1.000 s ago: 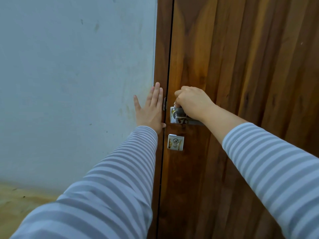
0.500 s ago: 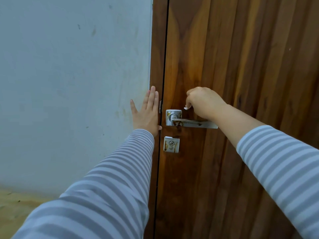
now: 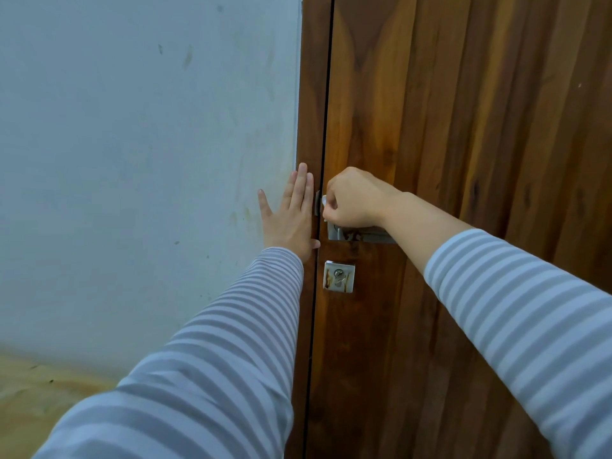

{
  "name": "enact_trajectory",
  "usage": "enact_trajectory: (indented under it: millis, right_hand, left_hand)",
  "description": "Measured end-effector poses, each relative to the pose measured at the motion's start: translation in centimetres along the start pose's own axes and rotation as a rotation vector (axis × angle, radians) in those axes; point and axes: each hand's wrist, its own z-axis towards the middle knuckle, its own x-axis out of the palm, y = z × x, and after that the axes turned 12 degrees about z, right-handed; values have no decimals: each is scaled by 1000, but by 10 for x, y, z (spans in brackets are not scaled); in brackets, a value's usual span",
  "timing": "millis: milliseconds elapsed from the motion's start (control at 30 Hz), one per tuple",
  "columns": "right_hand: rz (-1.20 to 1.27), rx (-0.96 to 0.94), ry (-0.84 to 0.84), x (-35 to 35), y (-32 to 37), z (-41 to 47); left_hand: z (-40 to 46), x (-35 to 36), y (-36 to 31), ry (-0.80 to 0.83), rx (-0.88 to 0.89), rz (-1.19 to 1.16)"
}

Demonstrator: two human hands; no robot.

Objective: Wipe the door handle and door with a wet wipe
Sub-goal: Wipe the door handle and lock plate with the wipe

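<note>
White wipe [image 3: 324,201] pinched in right hand [image 3: 356,200], curled just above handle [image 3: 364,235]; handle's long axis running rightward beneath that wrist. Left hand [image 3: 291,217] flat, fingers straight, braced on frame beside door [image 3: 463,127].

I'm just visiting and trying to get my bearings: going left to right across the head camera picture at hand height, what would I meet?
Wall → left hand, flat where wall meets door frame → wet wipe, pinched by the right hand just above the door handle → wooden door.
</note>
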Motion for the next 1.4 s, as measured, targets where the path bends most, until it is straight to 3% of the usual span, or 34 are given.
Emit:
enact_trajectory:
  millis: [267, 533, 733, 1400]
  right_hand:
    - [-70, 36, 9, 2, 7, 13]
    - [-24, 74, -109, 12, 6, 16]
    - [2, 180, -110, 13, 7, 18]
    - [44, 271, -126, -17, -31, -22]
  left_hand:
    - [-1, 2, 0, -9, 0, -7]
    - [1, 1, -1, -6, -5, -8]
    - [-1, 1, 0, 7, -11, -5]
    - [-1, 0, -2, 20, -29, 6]
